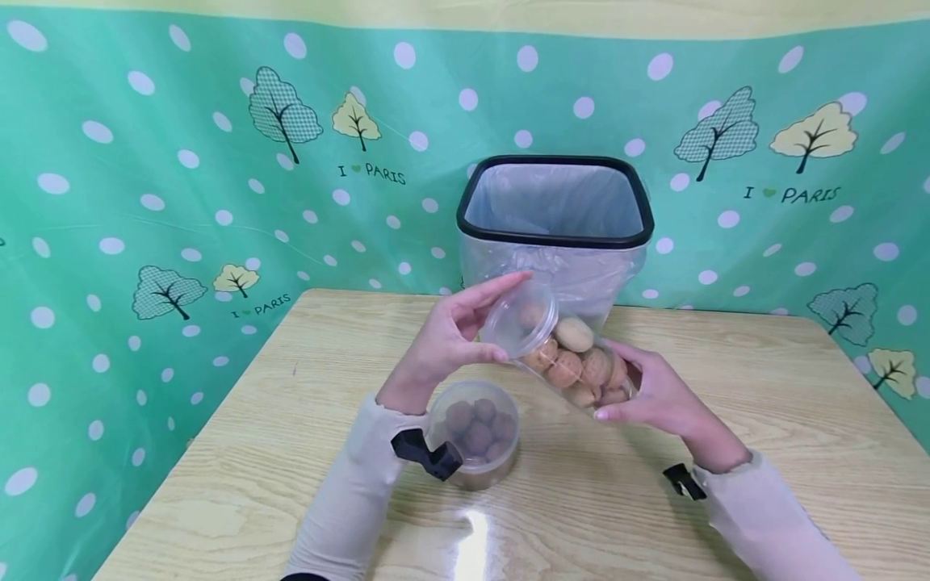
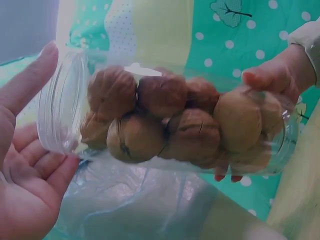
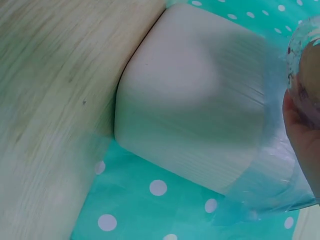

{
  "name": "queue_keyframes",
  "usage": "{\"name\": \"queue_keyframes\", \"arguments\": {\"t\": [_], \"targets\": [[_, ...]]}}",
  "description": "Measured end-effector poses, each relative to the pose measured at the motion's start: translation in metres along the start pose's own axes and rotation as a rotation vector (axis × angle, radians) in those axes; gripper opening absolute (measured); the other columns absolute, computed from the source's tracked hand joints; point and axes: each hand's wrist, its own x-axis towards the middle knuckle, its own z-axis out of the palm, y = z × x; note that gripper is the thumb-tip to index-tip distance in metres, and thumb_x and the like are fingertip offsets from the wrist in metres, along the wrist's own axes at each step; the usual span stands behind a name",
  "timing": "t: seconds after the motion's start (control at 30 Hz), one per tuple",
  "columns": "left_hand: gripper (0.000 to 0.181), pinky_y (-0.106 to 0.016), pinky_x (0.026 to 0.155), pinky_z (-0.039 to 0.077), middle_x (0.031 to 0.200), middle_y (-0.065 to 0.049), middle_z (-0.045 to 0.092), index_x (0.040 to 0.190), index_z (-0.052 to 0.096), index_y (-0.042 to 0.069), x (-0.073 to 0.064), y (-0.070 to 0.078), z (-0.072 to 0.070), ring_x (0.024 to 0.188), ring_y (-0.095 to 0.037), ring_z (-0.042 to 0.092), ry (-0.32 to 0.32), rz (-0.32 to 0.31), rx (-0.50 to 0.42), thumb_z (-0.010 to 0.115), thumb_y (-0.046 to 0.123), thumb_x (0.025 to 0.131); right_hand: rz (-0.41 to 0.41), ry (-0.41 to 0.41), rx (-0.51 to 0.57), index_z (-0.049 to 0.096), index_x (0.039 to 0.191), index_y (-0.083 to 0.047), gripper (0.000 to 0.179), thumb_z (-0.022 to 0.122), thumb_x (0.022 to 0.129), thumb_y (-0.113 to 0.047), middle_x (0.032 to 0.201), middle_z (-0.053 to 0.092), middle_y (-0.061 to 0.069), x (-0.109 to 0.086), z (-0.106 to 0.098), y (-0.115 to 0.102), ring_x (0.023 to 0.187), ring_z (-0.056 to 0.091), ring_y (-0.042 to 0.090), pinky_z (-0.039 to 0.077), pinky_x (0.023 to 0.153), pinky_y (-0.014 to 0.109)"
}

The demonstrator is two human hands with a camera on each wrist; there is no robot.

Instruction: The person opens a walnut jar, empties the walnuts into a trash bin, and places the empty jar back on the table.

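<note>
Clear jar (image 1: pixel 574 355) was held off the table (image 1: pixel 596 516), slantwise between both hands, in front of the bin (image 1: pixel 555 240) and near it in the head view. Key relation, by my judgement: the jar's long axis against the two grips. In the head view it sloped from the clear ringed end (image 2: pixel 60 105), upper left, down to the base at lower right. The left hand (image 1: pixel 458 327) was the nearer to the ringed end: its thumb and a nearly straight finger spanned that end widely, fingertips at opposite edges. The right hand (image 1: pixel 657 395) was the nearer to the base, thumb on one side and fingers curled round the other, gripping the jar. Both hands therefore lay along the one axis, at opposite ends. Could not tell whether the ringed end was a seated or loosened lid. Appearance: jar transparent, roughly cylindrical, with a bright glare streak along its side; inside, wrinkled brown walnut-like pieces (image 2: pixel 192 135), some showing dark seams, plus a smoother, paler one towards the base in the left wrist view. A lower round tub (image 1: pixel 475 428) of dark round pieces stood on the table, beside the left wrist in the head view.
</note>
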Motion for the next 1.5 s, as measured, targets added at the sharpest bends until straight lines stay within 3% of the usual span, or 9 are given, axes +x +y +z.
{"name": "queue_keyframes", "arguments": {"t": [0.1, 0.3, 0.4, 0.5, 0.6, 0.73, 1.1, 1.3, 1.5], "targets": [[0.099, -0.033, 0.106, 0.036, 0.144, -0.016, 0.042, 0.138, 0.038, -0.009, 0.000, 0.003, 0.006, 0.132, -0.025, 0.041, 0.082, -0.056, 0.004, 0.082, 0.042, 0.065, 0.019, 0.047, -0.029, 0.044, 0.132, 0.013, 0.082, 0.082, 0.059, 0.005, 0.114, 0.059, -0.016, 0.000, 0.000, -0.002, 0.099, 0.058, 0.002, 0.046, 0.084, 0.015], [0.097, -0.031, 0.104, 0.038, 0.141, -0.009, 0.048, 0.138, 0.046, 0.000, 0.000, 0.008, 0.015, 0.128, -0.022, 0.046, 0.237, -0.166, 0.020, 0.082, 0.047, 0.061, 0.049, 0.091, -0.066, 0.046, 0.134, 0.006, 0.081, 0.083, 0.063, 0.002, 0.117, 0.060, 0.017, 0.001, 0.002, -0.006, 0.100, 0.058, 0.002, 0.046, 0.083, 0.015], [0.099, -0.030, 0.103, 0.039, 0.140, -0.008, 0.049, 0.137, 0.047, 0.001, 0.000, 0.009, 0.017, 0.126, -0.021, 0.048, 0.284, -0.204, 0.033, 0.082, 0.051, 0.059, 0.059, 0.106, -0.078, 0.048, 0.133, 0.005, 0.078, 0.083, 0.064, 0.001, 0.115, 0.062, 0.015, 0.002, 0.002, -0.007, 0.098, 0.059, 0.002, 0.047, 0.082, 0.015], [0.102, -0.029, 0.103, 0.039, 0.141, -0.009, 0.048, 0.138, 0.046, 0.000, 0.000, 0.010, 0.018, 0.127, -0.020, 0.048, 0.293, -0.215, 0.038, 0.082, 0.053, 0.058, 0.066, 0.109, -0.066, 0.048, 0.133, 0.005, 0.077, 0.083, 0.064, 0.002, 0.112, 0.063, 0.001, 0.002, 0.001, -0.007, 0.097, 0.060, 0.003, 0.048, 0.081, 0.016], [0.105, -0.029, 0.105, 0.037, 0.143, -0.011, 0.045, 0.139, 0.042, -0.002, 0.000, 0.010, 0.015, 0.130, -0.021, 0.044, 0.253, -0.202, 0.034, 0.081, 0.052, 0.059, 0.056, 0.103, -0.056, 0.048, 0.132, 0.006, 0.077, 0.083, 0.064, 0.003, 0.111, 0.062, -0.011, 0.001, 0.000, -0.007, 0.097, 0.060, 0.003, 0.047, 0.082, 0.016], [0.108, -0.031, 0.110, 0.030, 0.148, -0.016, 0.036, 0.143, 0.033, -0.006, 0.001, 0.007, 0.006, 0.136, -0.023, 0.035, 0.137, -0.143, -0.001, 0.081, 0.047, 0.063, 0.028, 0.079, -0.050, 0.048, 0.131, 0.009, 0.076, 0.082, 0.063, 0.005, 0.110, 0.061, -0.018, 0.000, -0.003, -0.006, 0.098, 0.059, 0.002, 0.047, 0.083, 0.015], [0.105, -0.041, 0.116, 0.011, 0.155, -0.020, 0.017, 0.145, 0.015, -0.012, -0.002, 0.007, -0.014, 0.144, -0.026, 0.013, -0.224, 0.043, -0.017, 0.079, 0.034, 0.076, -0.031, -0.016, -0.019, 0.048, 0.129, 0.012, 0.077, 0.081, 0.060, 0.006, 0.110, 0.062, -0.017, -0.001, -0.006, -0.005, 0.094, 0.062, 0.005, 0.049, 0.081, 0.017], [0.093, -0.043, 0.116, 0.010, 0.153, -0.024, 0.017, 0.144, 0.015, -0.014, -0.002, 0.008, -0.016, 0.144, -0.028, 0.012, -0.289, 0.081, 0.013, 0.073, 0.025, 0.083, -0.028, -0.037, -0.018, 0.048, 0.129, 0.010, 0.076, 0.081, 0.061, 0.005, 0.111, 0.062, -0.015, -0.002, -0.008, -0.006, 0.095, 0.061, 0.006, 0.049, 0.081, 0.018], [0.087, -0.044, 0.115, 0.013, 0.151, -0.026, 0.021, 0.142, 0.019, -0.015, -0.001, 0.007, -0.016, 0.143, -0.030, 0.017, -0.271, 0.093, 0.030, 0.072, 0.022, 0.084, -0.023, -0.033, -0.029, 0.048, 0.129, 0.010, 0.075, 0.081, 0.062, 0.005, 0.109, 0.063, -0.014, -0.003, -0.010, -0.006, 0.093, 0.062, 0.006, 0.049, 0.079, 0.018]]}}
